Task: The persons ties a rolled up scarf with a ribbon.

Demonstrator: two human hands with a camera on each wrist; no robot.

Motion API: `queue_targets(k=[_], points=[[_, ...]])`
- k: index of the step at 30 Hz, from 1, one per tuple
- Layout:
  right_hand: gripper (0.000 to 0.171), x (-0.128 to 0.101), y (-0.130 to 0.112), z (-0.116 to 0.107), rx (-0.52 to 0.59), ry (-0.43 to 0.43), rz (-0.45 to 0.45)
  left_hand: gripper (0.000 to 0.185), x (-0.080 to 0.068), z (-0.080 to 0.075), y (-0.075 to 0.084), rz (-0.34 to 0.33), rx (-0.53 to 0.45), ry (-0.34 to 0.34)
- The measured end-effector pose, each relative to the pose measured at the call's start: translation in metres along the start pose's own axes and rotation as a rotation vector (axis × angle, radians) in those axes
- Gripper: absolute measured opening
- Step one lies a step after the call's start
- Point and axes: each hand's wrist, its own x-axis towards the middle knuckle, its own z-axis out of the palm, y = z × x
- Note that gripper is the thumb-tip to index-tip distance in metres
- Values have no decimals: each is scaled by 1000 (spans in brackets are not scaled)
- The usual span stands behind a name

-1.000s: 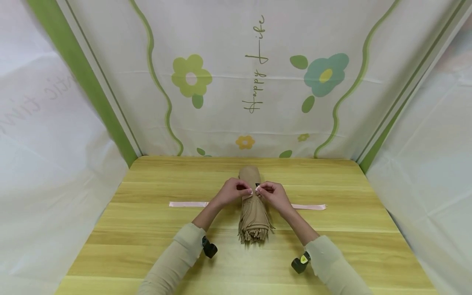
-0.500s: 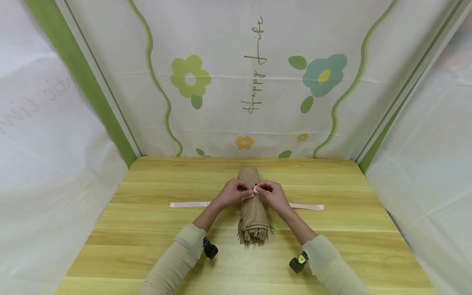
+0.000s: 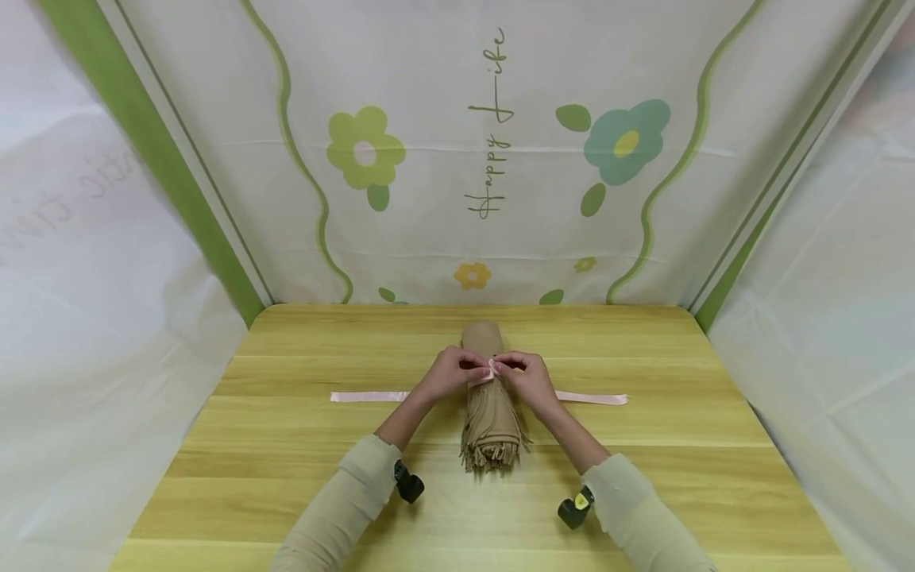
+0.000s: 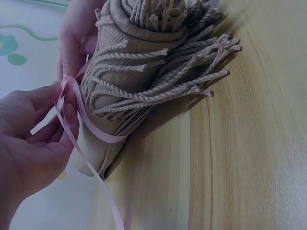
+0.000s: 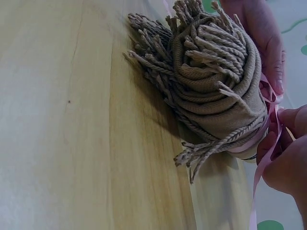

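A tan rolled scarf (image 3: 493, 421) with twisted fringe lies lengthwise on the table, fringed end nearest me. A pink ribbon (image 4: 106, 138) circles it just beyond the fringe, its two tails stretching out sideways along the table. On top of the roll, my left hand (image 3: 452, 372) pinches the ribbon between thumb and fingers. Opposite it, my right hand (image 3: 530, 380) pinches the ribbon too, fingertips close to the left ones. In the right wrist view, the ribbon crosses over itself between the hands beside the scarf's fringe (image 5: 216, 52). Fingers partly hide the crossing.
The wood-grain table (image 3: 272, 485) ends at a white curtain (image 3: 429, 230) printed with flowers and lettering. More white fabric (image 3: 93, 334) hangs at both sides. A small black camera (image 3: 409, 482) is strapped at each wrist.
My right hand has come slightly left, bringing both sets of fingertips closer together over the scarf. The ribbon's right tail has drawn inward a little. The scarf stays in place.
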Motion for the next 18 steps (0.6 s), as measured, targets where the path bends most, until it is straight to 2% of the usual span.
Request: queue_targets(k=[4,6,11,13,18], points=[[17,0,1,0,1,-2,-8,13,0,1,-1,-18,-14,19],[19,-3,-9,-1,3,-18,-2,13,1,2,-2,-18,-20,29],[21,-3,-10,-1,-7,-31,10,14,3,4,-3,-31,-34,42],[20,1,0,0,-16,-22,-2,14,3,4,-3,-40,-40,44],[16,1,1,-1,-21,-15,-10,14,3,5,-3,-34,-53,50]])
